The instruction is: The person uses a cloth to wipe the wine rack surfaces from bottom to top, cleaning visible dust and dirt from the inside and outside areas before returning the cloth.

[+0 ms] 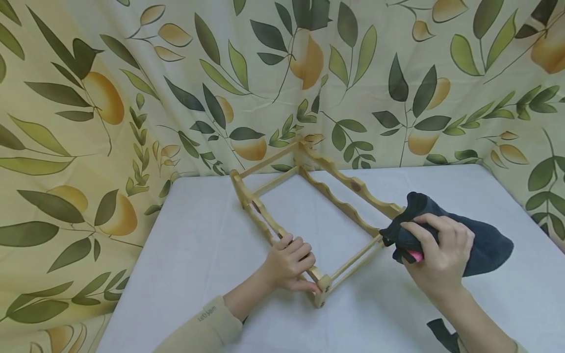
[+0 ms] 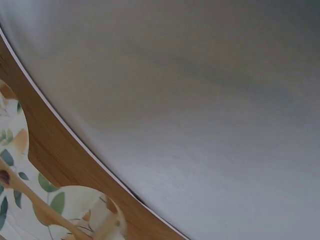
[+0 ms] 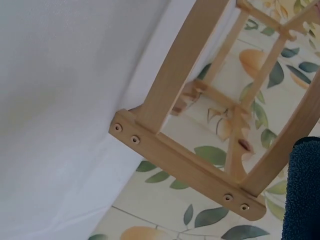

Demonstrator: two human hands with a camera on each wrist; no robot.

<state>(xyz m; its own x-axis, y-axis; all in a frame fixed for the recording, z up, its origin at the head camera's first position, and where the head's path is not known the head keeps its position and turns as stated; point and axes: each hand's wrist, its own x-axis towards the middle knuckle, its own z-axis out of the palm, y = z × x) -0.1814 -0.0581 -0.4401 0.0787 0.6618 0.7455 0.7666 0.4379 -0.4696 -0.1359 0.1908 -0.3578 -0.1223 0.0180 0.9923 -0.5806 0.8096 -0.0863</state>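
A light wooden rack with scalloped rails, resembling a wine rack, sits at an angle in the head view. My left hand grips its near left rail close to the front corner. In my right hand is a bunched dark blue cloth, held against the rack's right corner; a bit of pink shows under the fingers. The left wrist view has a scalloped wooden rail up close. An end bar with several screws fills the right wrist view's middle, the cloth at its right edge.
The rack rests on a table with a white cover. Behind and to the left hangs a curtain printed with leaves and fruit. A black strap shows by the right forearm.
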